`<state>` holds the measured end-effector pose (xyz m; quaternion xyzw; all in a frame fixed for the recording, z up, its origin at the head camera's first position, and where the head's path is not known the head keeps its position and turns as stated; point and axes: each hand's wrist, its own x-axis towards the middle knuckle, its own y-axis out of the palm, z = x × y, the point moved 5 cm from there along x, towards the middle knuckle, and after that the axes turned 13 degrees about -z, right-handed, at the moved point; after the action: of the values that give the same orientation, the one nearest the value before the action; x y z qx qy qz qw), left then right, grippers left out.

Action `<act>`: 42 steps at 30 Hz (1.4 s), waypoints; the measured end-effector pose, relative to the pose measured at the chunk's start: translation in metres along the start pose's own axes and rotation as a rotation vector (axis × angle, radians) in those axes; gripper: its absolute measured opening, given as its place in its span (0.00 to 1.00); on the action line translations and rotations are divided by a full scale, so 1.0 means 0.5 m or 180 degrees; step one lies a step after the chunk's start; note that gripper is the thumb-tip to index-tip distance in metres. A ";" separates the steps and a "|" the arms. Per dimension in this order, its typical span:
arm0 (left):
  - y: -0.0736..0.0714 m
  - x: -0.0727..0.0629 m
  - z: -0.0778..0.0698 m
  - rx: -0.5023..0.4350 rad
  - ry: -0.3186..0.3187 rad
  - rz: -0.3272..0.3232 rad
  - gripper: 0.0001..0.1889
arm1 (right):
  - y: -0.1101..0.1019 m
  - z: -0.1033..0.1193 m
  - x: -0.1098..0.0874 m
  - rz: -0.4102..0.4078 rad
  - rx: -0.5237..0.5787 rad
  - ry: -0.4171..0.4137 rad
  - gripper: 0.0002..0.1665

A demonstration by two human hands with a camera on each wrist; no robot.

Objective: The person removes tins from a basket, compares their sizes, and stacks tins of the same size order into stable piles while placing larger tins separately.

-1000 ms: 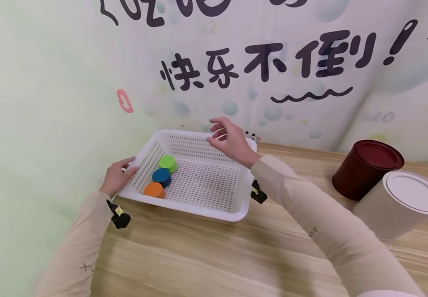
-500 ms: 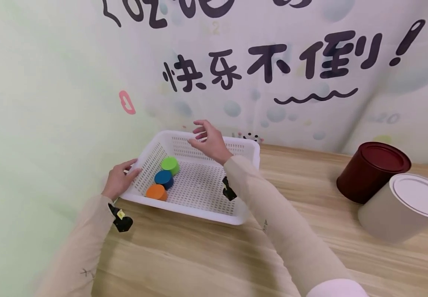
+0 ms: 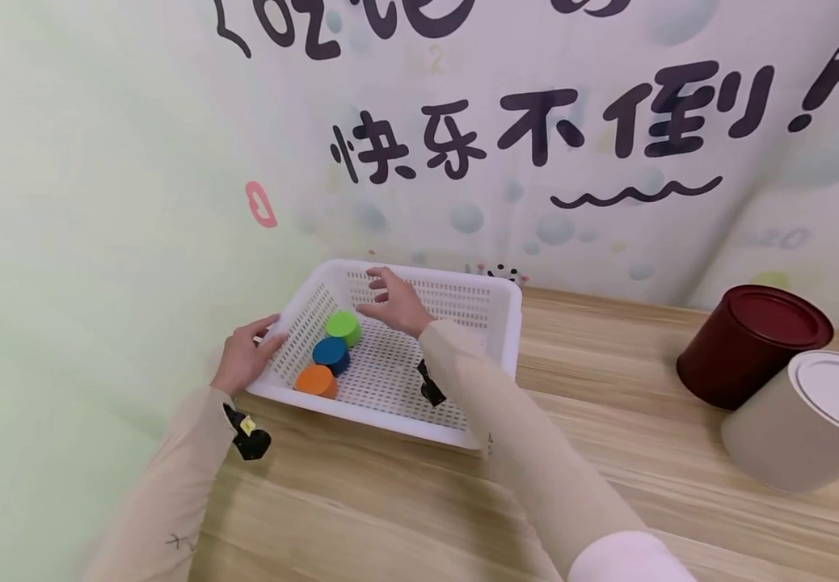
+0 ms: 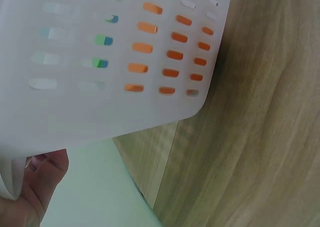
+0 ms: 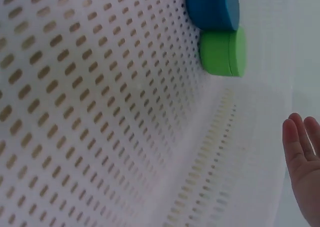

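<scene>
A white perforated plastic basket [image 3: 514, 335] stands on the wooden table against the wall. Along its left inner side sit a green round container [image 3: 343, 329], a blue one [image 3: 331, 356] and an orange one [image 3: 317, 381]. My left hand [image 3: 245, 356] grips the basket's left rim; in the left wrist view its fingers [image 4: 47, 179] curl at the rim. Over the back part of the basket hovers my right hand [image 3: 399, 304], fingers loosely bent, holding nothing. It is nearest the green container, which shows apart from it in the right wrist view.
A dark red can [image 3: 754, 347] and a whitish can [image 3: 805, 428] stand on the table [image 3: 361, 501] to the right. A fabric backdrop [image 3: 609, 242] with large printed characters hangs directly behind the basket, and a pale green wall [image 3: 99, 242] rises at the left.
My right hand has moved left along the basket's back rim, then lowered into the basket toward the green container. The left hand stays on the rim. The head view has shifted slightly.
</scene>
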<state>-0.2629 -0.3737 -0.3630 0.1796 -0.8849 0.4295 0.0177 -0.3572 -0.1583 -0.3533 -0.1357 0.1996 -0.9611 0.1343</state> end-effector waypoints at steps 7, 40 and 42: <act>0.003 0.000 0.006 -0.0011 -0.0038 -0.0059 0.28 | 0.057 -0.017 -0.011 0.0317 -0.0316 0.0044 0.38; 0.008 0.003 0.002 -0.0027 -0.0030 -0.0100 0.27 | 0.126 -0.062 0.016 0.0919 -0.1031 0.0202 0.31; 0.007 0.003 0.001 -0.0028 -0.0039 -0.0102 0.27 | 0.139 -0.076 0.029 0.0946 -0.0950 0.0165 0.30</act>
<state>-0.2653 -0.3725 -0.3661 0.1963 -0.8838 0.4241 0.0200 -0.3683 -0.2108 -0.4132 -0.0984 0.3609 -0.8937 0.2479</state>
